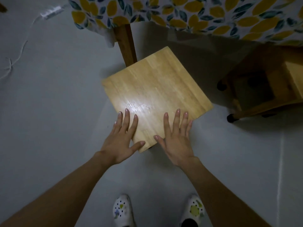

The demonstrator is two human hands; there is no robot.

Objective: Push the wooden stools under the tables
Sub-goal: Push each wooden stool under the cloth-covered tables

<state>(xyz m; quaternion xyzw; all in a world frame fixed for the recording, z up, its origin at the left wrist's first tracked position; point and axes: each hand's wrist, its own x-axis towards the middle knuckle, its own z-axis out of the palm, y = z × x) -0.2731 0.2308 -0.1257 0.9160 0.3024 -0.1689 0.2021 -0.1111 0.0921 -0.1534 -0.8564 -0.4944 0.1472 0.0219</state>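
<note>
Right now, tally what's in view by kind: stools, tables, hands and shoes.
Wooden stools: 2, one under both hands, one lying tipped at the right
Tables: 1, with leaf-print cloth
Hands: 2, left hand, right hand
Shoes: 2
Total: 7

The stool [155, 99] has a seat of pale jointed wood, smooth and varnished, with a bright glare near its front. The table leg [127, 45] is darker wood, matt. The cloth [188, 15] is soft printed fabric. The floor [49, 112] is smooth grey, faintly sheened. The shoes [122, 210] look like white moulded plastic.
</note>
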